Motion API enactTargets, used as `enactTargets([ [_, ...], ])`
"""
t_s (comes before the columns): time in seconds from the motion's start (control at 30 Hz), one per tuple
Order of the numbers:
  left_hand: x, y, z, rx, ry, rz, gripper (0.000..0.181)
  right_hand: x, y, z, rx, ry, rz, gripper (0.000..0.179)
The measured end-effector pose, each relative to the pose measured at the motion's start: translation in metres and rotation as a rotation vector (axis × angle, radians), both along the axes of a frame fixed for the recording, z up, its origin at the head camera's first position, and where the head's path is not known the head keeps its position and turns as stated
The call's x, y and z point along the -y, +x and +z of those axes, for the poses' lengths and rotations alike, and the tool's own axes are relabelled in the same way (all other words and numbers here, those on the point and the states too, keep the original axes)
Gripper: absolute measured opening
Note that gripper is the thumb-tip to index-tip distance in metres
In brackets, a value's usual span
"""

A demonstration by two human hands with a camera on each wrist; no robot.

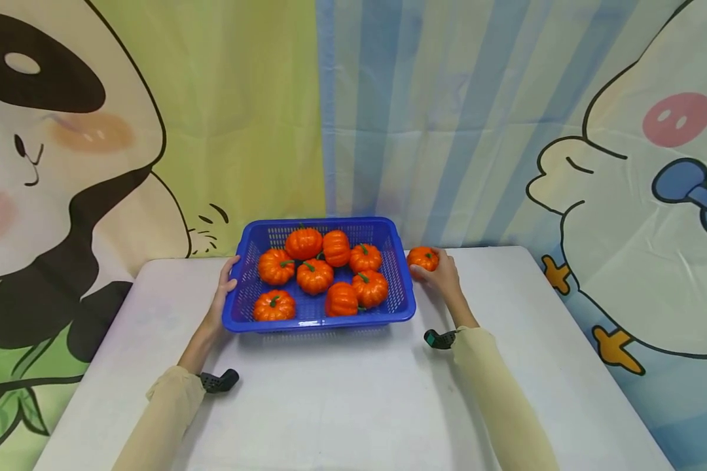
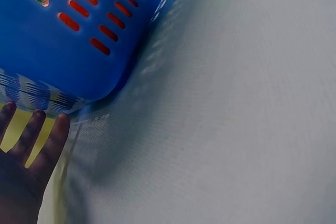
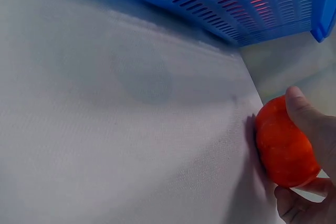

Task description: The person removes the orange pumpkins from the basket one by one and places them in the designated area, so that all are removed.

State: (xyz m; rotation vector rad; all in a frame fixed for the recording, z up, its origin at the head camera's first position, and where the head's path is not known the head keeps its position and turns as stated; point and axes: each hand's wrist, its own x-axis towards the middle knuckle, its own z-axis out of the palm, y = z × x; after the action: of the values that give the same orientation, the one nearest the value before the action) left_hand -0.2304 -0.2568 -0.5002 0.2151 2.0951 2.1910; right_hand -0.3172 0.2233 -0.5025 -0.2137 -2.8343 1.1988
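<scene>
A blue plastic basket (image 1: 319,324) holds several small orange pumpkins (image 1: 315,276) with green stems. My left hand (image 1: 224,288) is at the basket's left side; in the left wrist view its straight fingers (image 2: 52,142) reach up to the basket's outer wall (image 2: 68,61). To the right of the basket, my right hand (image 1: 443,276) grips another small pumpkin (image 1: 423,258) near the table's back edge. The right wrist view shows the thumb on one side of this pumpkin (image 3: 286,148) and fingers on the other, partly hidden behind it.
A white-covered table (image 1: 330,399) lies under the basket. Behind it hangs a curtain (image 1: 424,131) with a cartoon panda on the left and a white cartoon bird on the right. Each wrist wears a small black device (image 1: 219,381).
</scene>
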Motion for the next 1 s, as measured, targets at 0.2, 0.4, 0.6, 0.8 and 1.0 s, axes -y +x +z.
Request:
enactTargets([
  [0.2, 0.0, 0.001, 0.001, -0.002, -0.006, 0.01, 0.056, 0.006, -0.002, 0.001, 0.024, 0.041, -0.019, 0.08],
  [0.4, 0.001, -0.001, -0.001, -0.001, -0.014, 0.012, 0.055, 0.006, 0.001, 0.003, 0.069, 0.09, -0.051, 0.081],
  [0.6, -0.001, -0.002, -0.003, 0.01, 0.021, 0.015, 0.055, 0.002, 0.006, -0.001, 0.103, 0.146, -0.013, 0.1],
  [0.8, -0.003, -0.001, -0.003, 0.011, 0.029, 0.006, 0.055, -0.004, 0.028, 0.006, 0.032, 0.13, -0.01, 0.109],
  [1.0, -0.001, -0.002, -0.002, -0.012, 0.035, 0.003, 0.054, -0.004, 0.067, 0.021, -0.095, 0.115, 0.042, 0.109],
])
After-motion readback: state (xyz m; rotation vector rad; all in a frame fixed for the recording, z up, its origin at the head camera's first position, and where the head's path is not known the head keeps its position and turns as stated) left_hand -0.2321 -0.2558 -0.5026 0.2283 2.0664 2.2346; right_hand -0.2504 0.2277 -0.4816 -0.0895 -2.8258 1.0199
